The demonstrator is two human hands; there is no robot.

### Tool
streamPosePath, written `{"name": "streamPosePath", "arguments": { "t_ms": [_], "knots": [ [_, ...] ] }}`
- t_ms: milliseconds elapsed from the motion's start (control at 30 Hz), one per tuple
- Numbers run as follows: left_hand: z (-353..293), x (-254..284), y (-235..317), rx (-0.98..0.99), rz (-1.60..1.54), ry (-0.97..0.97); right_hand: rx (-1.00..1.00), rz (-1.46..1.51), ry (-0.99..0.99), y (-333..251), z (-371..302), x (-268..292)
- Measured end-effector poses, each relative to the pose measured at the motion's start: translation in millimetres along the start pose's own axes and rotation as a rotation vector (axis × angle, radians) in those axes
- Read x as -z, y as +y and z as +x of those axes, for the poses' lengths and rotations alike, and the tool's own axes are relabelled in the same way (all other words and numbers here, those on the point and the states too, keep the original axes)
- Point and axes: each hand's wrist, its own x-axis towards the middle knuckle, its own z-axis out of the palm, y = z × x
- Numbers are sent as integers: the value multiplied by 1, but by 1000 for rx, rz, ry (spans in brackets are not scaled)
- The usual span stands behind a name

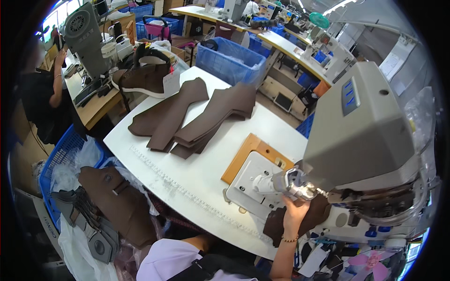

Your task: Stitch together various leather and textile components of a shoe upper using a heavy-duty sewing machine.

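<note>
The wearer's right grip [294, 213], with a beaded bracelet [290, 240] at the wrist, reaches up from the bottom edge to the lower right of the frame. It touches a dark brown piece [318, 213] lying beneath and beside the shiny metal head [297, 183] of a large grey machine [358, 129]. The fingertips are partly hidden by the metal, so whether they pinch the piece or only press on it cannot be told. The left grip is out of sight and its state cannot be told either.

Left of the metal head are a white plate [248, 181] and an orange-brown wooden board [236, 164]. On the white tabletop [187, 171], near the middle of the frame, lie two overlapping groups of brown cut panels: a left group [173, 117] and a right group [220, 114]. A ruler strip [180, 189] follows the near edge. A brown shoe [145, 77] with a pale sole and a white tag [171, 84] stands at upper left.

At lower left, a blue basket [47, 180] stands beside a large brown panel [122, 206] and smaller dark pieces [101, 241]. Another person [44, 98] sits at far left.
</note>
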Motion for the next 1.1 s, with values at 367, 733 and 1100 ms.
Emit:
{"name": "streamPosePath", "arguments": {
  "t_ms": [367, 733, 1100],
  "knots": [
    [16, -7, -16, 18, 84, 94, 170, -96, -110, 21, 13, 15],
    [-37, 97, 89, -92, 202, -237, 140, -375, -308, -10, 13, 32],
    [-80, 417, -10, 522, 272, 866, 348, -1483, 561, -6, 71, 84]
  ]
}}
